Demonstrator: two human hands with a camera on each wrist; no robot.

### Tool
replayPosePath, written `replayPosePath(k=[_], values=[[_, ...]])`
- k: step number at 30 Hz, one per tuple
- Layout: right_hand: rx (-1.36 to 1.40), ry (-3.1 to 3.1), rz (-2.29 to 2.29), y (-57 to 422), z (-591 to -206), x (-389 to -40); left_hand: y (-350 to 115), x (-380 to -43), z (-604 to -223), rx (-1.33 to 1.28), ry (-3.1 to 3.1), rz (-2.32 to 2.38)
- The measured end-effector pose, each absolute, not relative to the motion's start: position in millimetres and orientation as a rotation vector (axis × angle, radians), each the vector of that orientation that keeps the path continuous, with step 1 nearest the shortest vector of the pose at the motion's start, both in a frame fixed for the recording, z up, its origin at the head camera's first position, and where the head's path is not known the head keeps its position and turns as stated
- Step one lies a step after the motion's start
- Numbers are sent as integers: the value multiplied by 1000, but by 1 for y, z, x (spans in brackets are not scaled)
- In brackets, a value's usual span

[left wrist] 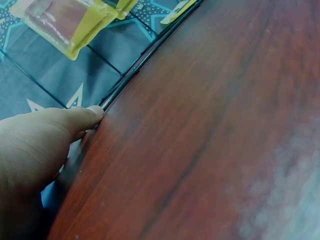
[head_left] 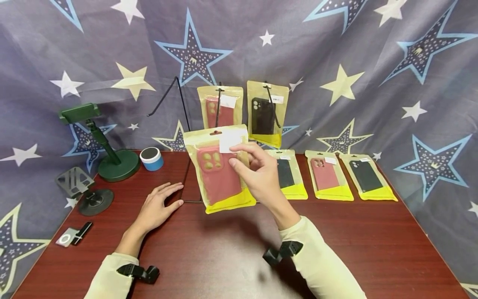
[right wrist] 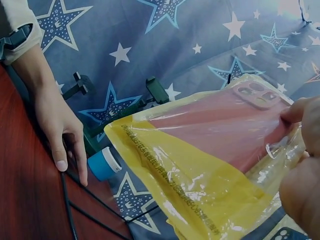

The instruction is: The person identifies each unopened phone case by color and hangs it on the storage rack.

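As the head view shows, the right hand (head_left: pixel 263 176) pinches the pink-case packet (head_left: pixel 222 182) between thumb and fingers; the left hand (head_left: pixel 156 209) lies with fingers extended. Left wrist: black wire (left wrist: pixel 120 88) at its thumb tip. Right wrist: packet left of pinching fingers.

Six bagged phone cases (head_left: pixel 224 180) (head_left: pixel 227 115) (head_left: pixel 325 174) (head_left: pixel 261 116) (head_left: pixel 285 172) (head_left: pixel 366 175), three pink and three dark
By the clock from the head view's middle: one case near centre, two at 12 o'clock, three at 3; three black hooks (head_left: pixel 163 98) (head_left: pixel 218 106) (head_left: pixel 274 110) between 10 and 1; two stands (head_left: pixel 117 165) (head_left: pixel 95 202) and one blue-and-white cylinder (head_left: pixel 152 162) at 9; one square gadget (head_left: pixel 66 237) and one black stick (head_left: pixel 81 233) at 8; two hands (head_left: pixel 157 208) (head_left: pixel 260 174) at 8 and centre; two wrist cameras (head_left: pixel 147 274) (head_left: pixel 278 254) at 7 and 5; one worktop (head_left: pixel 354 241)
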State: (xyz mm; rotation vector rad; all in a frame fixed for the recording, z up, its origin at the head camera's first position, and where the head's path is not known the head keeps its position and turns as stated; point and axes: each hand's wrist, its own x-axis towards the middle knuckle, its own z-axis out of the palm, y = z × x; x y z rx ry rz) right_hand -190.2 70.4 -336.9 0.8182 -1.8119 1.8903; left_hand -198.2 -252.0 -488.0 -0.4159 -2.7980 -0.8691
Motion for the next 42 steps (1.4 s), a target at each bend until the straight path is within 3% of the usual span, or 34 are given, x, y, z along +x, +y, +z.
replayPosePath(k=[42], values=[[417,-1801,1870,36,-339,-310,-253,-200,-491,-411,-2813,-857]])
